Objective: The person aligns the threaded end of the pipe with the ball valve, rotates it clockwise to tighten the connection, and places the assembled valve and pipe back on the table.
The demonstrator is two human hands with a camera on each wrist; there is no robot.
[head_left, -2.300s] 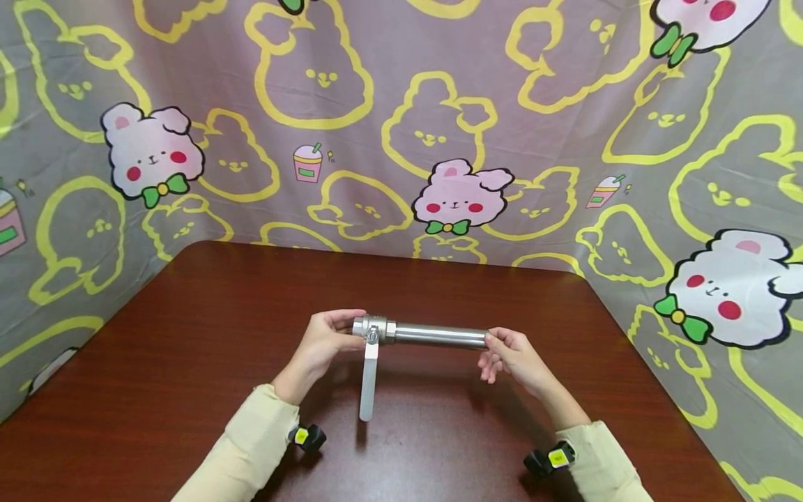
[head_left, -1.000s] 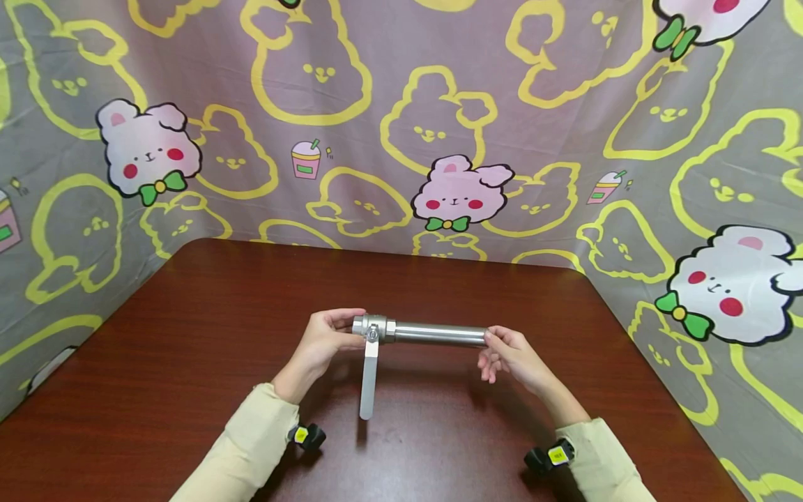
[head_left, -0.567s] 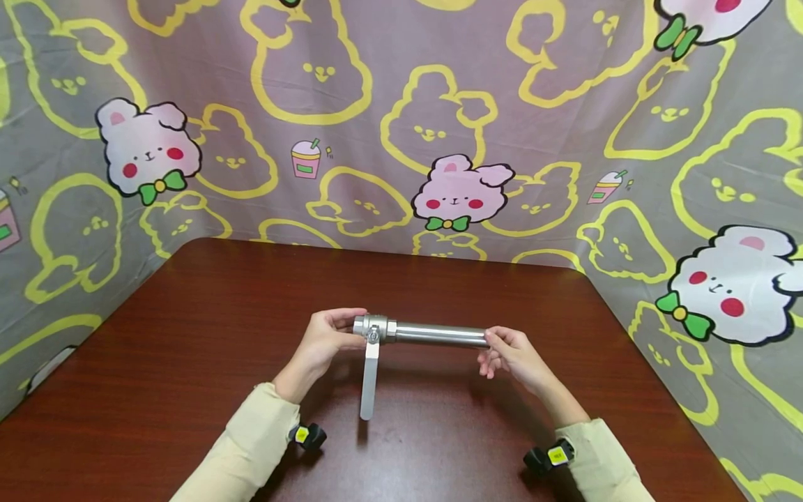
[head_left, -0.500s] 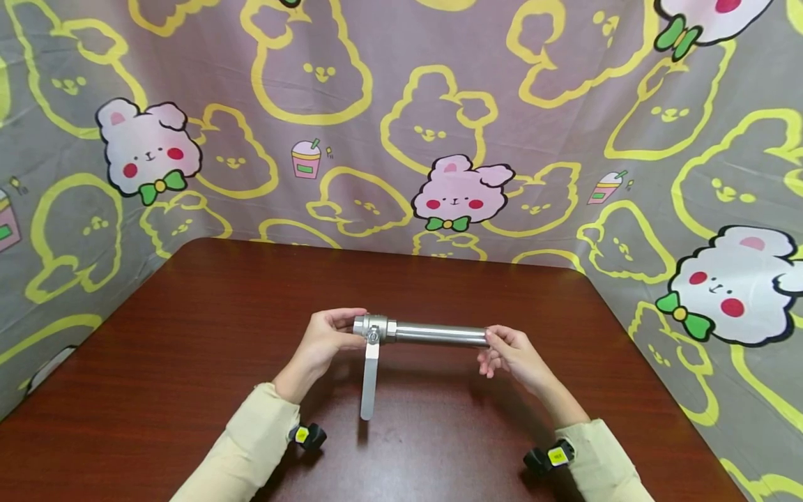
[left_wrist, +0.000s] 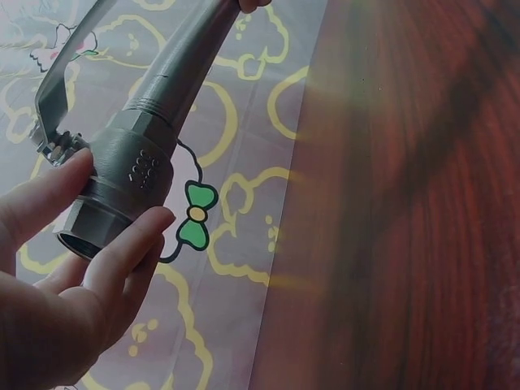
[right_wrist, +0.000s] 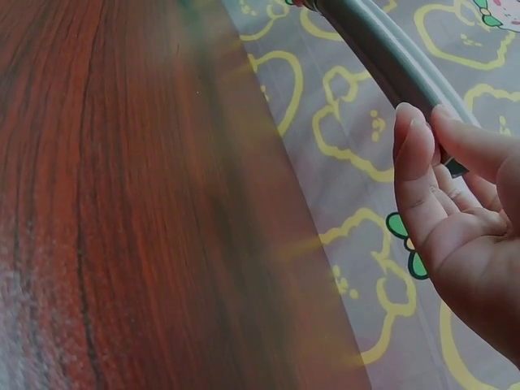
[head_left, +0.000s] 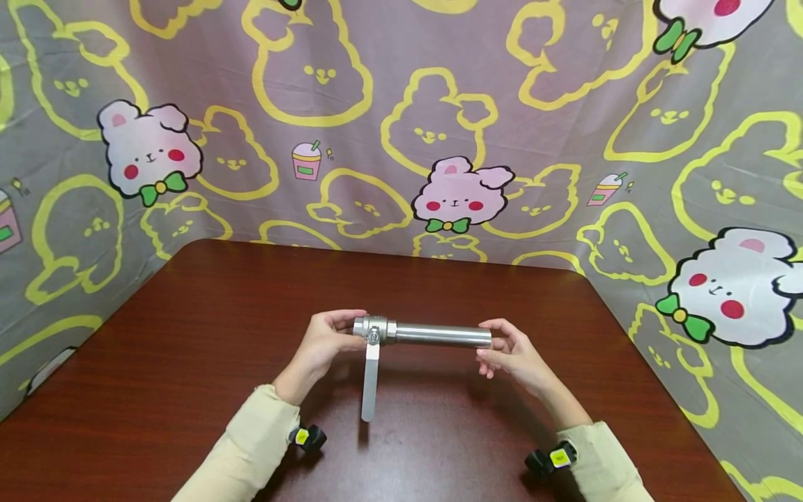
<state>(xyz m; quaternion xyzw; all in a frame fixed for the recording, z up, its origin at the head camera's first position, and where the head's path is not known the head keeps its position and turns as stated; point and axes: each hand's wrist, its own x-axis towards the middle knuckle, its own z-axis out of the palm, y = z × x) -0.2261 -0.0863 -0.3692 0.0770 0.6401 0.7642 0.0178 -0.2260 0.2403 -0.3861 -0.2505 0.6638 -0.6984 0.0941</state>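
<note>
My left hand (head_left: 318, 343) holds a steel ball valve (head_left: 378, 322) by its left end, with the thumb in front and fingers behind. The valve's flat lever handle (head_left: 370, 387) points down toward me. A smooth metal pipe (head_left: 439, 335) extends rightward from the valve's hex end, nearly level above the table. Around the pipe's far end curl the fingers of my right hand (head_left: 522, 359), index finger behind and thumb below. In the left wrist view, raised marks show on the valve body (left_wrist: 134, 166) and its open threaded mouth faces the palm.
The dark reddish wooden table (head_left: 263, 286) lies beneath both hands. A cloth curtain (head_left: 376, 42) with rabbit drawings surrounds its back and sides. Each cream sleeve carries a small black wrist camera, the left camera (head_left: 310, 439) and the right camera (head_left: 542, 462).
My right hand has shifted its hold: the thumb went from the pipe's front to below its end, and the index finger rose behind it. The left hand and valve have barely moved.
</note>
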